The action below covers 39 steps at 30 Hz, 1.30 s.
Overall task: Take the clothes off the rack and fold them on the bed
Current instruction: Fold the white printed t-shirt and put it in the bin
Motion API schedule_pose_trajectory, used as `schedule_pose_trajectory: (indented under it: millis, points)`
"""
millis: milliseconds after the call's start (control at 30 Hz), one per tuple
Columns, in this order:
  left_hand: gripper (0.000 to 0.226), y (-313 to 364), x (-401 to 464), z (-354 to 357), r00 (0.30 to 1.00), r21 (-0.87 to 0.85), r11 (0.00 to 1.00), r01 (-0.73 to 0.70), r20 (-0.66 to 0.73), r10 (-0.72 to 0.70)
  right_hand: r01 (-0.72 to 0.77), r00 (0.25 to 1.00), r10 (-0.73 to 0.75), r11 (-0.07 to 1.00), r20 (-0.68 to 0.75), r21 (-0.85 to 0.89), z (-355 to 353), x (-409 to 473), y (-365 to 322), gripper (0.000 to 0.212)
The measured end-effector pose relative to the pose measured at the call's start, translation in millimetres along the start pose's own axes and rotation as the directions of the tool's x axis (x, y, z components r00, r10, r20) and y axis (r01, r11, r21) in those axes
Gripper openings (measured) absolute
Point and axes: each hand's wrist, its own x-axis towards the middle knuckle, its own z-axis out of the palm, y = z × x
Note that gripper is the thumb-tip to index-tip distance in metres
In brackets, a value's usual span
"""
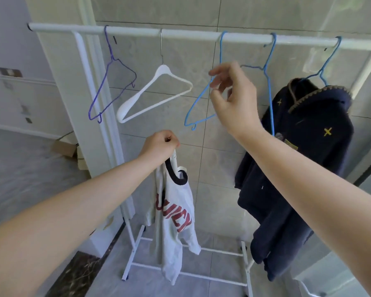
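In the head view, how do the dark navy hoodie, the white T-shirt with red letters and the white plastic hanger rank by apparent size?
1. Dark navy hoodie, largest.
2. White T-shirt with red letters, bunched and hanging from the left hand, so it looks narrower than it really is.
3. White plastic hanger, smallest.
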Motion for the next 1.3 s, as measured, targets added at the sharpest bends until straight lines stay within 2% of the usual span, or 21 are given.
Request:
schedule_pose_trajectory:
  millis: [100, 233, 333, 400, 500, 600, 800, 933, 1100, 1200, 1300]
  points:
    - [0.017, -13.8, -11.4, -20.8, 0.999, 0.067, 0.997, 0.026, -0.029, -0.024, -0.089, 0.949, 0.068, 0.995, 0.306, 0.055, 31.2, -27.2, -9.2, 0.014]
    - [0.014, -39.0, -39.5, -57.9, 0.997, 0.150, 0.988, 0.019, -0.080, -0.007, -0.249, 0.740, 0.087, 0.957, 0.666, 0.152, 76.1, -78.8, -7.5, 0.019]
    - [0.012, -56.4, -62.8, -86.8, 0.993, 0.168, 0.986, -0.025, -0.107, 0.043, -0.228, 0.670, 0.079, 0.968, 0.738, 0.104, 116.8, -113.8, 1.8, 0.020]
    - [0.011, -70.9, -79.7, -110.8, 0.992, 0.170, 0.985, -0.014, -0.124, 0.036, -0.204, 0.597, 0.097, 0.978, 0.797, 0.033, 156.8, -131.2, 2.9, 0.032]
    - [0.012, -88.4, -107.9, -153.5, 0.995, 0.131, 0.991, 0.020, -0.100, -0.007, -0.202, 0.392, 0.138, 0.977, 0.910, -0.061, 217.5, -152.9, -14.4, 0.056]
    - [0.019, -103.2, -132.5, -196.1, 0.998, 0.156, 0.987, 0.032, -0.060, -0.023, -0.252, 0.278, 0.123, 0.966, 0.953, -0.051, 270.1, -172.7, -43.2, 0.055]
    - [0.025, -152.0, -185.6, -294.2, 0.990, 0.236, 0.964, 0.125, -0.088, -0.107, -0.089, 0.092, -0.023, 0.996, 0.995, 0.031, 376.3, -222.2, -131.3, 0.051]
    - [0.024, -193.0, -218.8, -359.7, 0.973, 0.271, 0.944, 0.190, -0.181, -0.144, -0.005, 0.076, -0.087, 0.996, 0.993, 0.088, 425.3, -247.9, -183.0, 0.018]
    - [0.024, -242.5, -271.9, -438.4, 0.928, 0.322, 0.889, 0.325, -0.288, -0.235, -0.097, 0.199, 0.066, 0.994, 0.978, -0.047, 473.1, -249.1, -236.3, 0.024]
    - [0.023, -270.7, -303.5, -481.1, 0.880, 0.312, 0.849, 0.426, -0.363, -0.308, -0.080, 0.242, 0.042, 0.997, 0.969, -0.023, 503.0, -229.9, -269.4, 0.020]
    - [0.024, -297.6, -326.1, -517.0, 0.827, 0.344, 0.793, 0.502, -0.459, -0.324, -0.124, 0.298, 0.022, 0.992, 0.954, 0.016, 535.4, -208.1, -300.9, 0.027]
